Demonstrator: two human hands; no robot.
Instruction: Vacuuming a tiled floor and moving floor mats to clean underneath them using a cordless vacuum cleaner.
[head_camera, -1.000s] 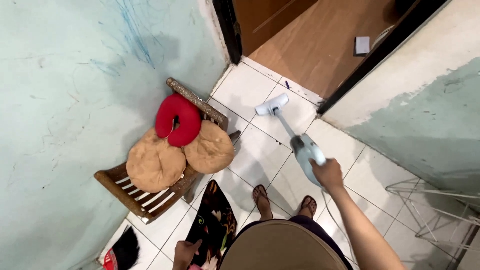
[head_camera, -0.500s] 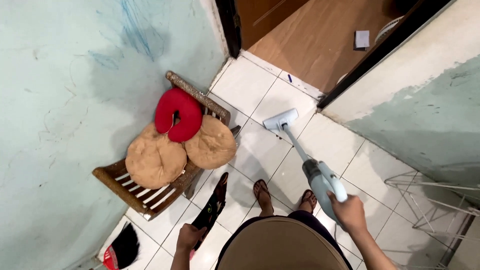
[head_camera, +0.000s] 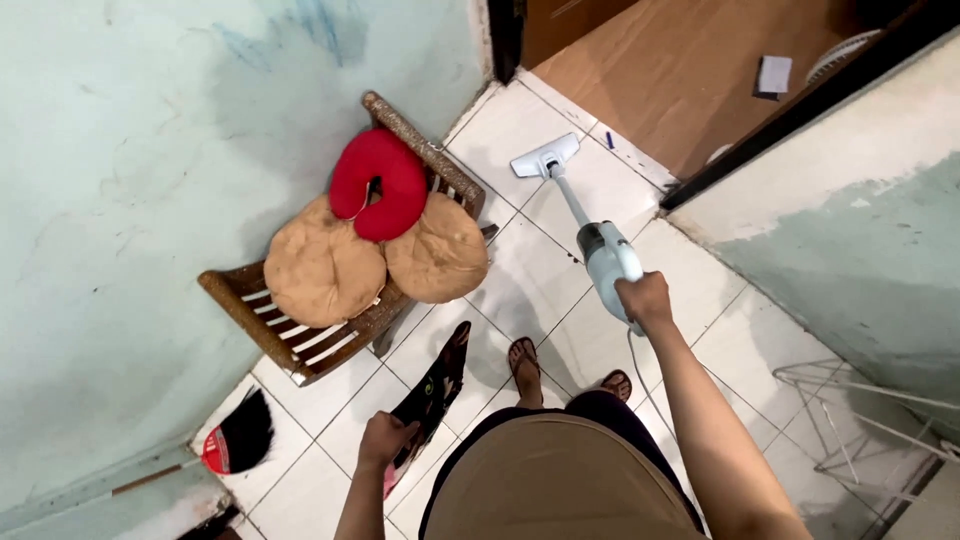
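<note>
Right hand (head_camera: 645, 298): grip closed around pale stick vacuum (head_camera: 605, 258); vacuum head (head_camera: 545, 158) far on white tiled floor (head_camera: 520, 285)
Left hand (head_camera: 385, 440): grip pinching dark patterned mat (head_camera: 432, 392), hanging near wooden chair (head_camera: 300, 345)

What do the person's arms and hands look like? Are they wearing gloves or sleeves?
No gloves and no sleeves show. The right hand and left hand are bare, and both forearms are uncovered as far as the picture shows. I see no watch, ring or bracelet on either one. The fingers are curled, so nails are hard to make out.
</note>
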